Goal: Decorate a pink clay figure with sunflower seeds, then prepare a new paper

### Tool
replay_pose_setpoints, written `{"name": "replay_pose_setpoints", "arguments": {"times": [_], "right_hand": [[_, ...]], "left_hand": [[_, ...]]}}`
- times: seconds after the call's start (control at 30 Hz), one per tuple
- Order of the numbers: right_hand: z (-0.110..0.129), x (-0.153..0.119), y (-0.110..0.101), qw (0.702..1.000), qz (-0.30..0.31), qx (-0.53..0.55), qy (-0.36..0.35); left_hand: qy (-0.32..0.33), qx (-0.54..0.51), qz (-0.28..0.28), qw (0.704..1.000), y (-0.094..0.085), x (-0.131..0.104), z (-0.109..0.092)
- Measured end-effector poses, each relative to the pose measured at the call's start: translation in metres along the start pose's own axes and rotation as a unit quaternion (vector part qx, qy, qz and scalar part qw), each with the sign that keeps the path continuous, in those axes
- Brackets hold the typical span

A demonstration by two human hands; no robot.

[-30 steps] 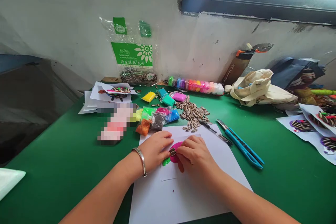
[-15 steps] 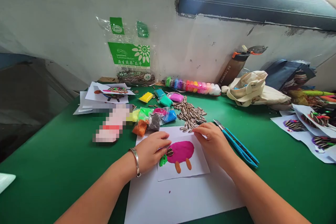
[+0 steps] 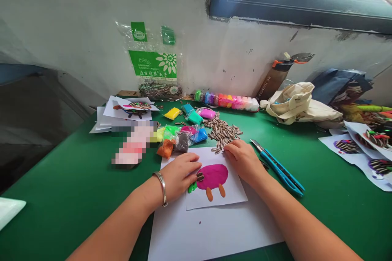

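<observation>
A magenta clay oval (image 3: 213, 176) with two orange legs (image 3: 209, 194) and a green clay piece (image 3: 192, 187) lies on a small white card (image 3: 229, 195). Striped seeds (image 3: 200, 177) sit at the oval's left end. My left hand (image 3: 179, 173), with a silver bangle at the wrist, rests on the card's left side, fingers apart and holding nothing. At the near edge of the sunflower seed pile (image 3: 223, 132), my right hand (image 3: 243, 157) has its fingers pressed together; anything between their tips is hidden.
Larger white paper (image 3: 214, 232) lies beneath the card. A blue cutter (image 3: 281, 171) is right of my right hand. Clay packets (image 3: 166, 148) lie behind my left hand. Finished pictures (image 3: 346, 145), a cloth bag (image 3: 289, 104), a bottle (image 3: 275, 75) and a seed bag (image 3: 156, 69) stand farther out.
The fingers of my right hand have turned downward and moved slightly, hiding the seed seen at their tips before. My left hand stays on the card. The view has shifted slightly.
</observation>
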State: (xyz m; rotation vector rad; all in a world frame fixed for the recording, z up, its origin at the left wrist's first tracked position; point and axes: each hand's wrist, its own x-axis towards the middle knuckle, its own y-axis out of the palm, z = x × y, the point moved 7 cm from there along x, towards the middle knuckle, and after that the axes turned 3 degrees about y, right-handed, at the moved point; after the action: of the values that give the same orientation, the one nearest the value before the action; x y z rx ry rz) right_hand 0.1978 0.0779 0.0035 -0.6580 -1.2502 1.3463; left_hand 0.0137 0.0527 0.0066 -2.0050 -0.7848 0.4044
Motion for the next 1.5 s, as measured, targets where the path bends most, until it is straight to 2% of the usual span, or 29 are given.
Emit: {"name": "replay_pose_setpoints", "arguments": {"times": [0.1, 0.13, 0.2, 0.27, 0.3, 0.4, 0.53, 0.9, 1.1, 1.5], "right_hand": [[0.010, -0.010, -0.024, 0.995, -0.072, 0.068, 0.028], [0.019, -0.015, -0.030, 0.991, -0.072, 0.111, 0.025], [0.042, -0.024, -0.030, 0.975, -0.001, 0.224, 0.007], [0.068, -0.034, -0.017, 0.942, 0.123, 0.313, -0.001], [0.075, -0.038, -0.009, 0.928, 0.164, 0.334, 0.017], [0.082, -0.044, 0.011, 0.915, 0.214, 0.338, 0.056], [0.080, -0.043, 0.023, 0.916, 0.214, 0.338, 0.032], [0.084, -0.039, 0.020, 0.951, 0.179, 0.253, -0.022], [0.087, -0.040, 0.022, 0.959, 0.162, 0.231, -0.042], [0.095, -0.044, 0.029, 0.982, 0.125, 0.120, -0.073]], "left_hand": [[0.012, -0.004, -0.002, 1.000, 0.000, 0.000, -0.001], [0.015, -0.005, -0.004, 1.000, 0.000, -0.001, -0.002], [0.014, -0.008, -0.008, 1.000, -0.001, -0.001, -0.001], [0.007, -0.008, -0.010, 1.000, -0.001, -0.001, -0.001], [0.003, -0.007, -0.008, 1.000, -0.001, -0.001, 0.000], [-0.001, -0.005, 0.000, 1.000, 0.000, -0.001, 0.000], [0.000, -0.006, 0.003, 1.000, 0.000, -0.001, 0.000], [-0.010, -0.007, 0.012, 1.000, 0.002, -0.002, 0.003], [-0.009, -0.008, 0.013, 1.000, 0.002, -0.002, 0.003], [-0.024, -0.017, 0.009, 1.000, 0.002, -0.001, 0.000]]}}
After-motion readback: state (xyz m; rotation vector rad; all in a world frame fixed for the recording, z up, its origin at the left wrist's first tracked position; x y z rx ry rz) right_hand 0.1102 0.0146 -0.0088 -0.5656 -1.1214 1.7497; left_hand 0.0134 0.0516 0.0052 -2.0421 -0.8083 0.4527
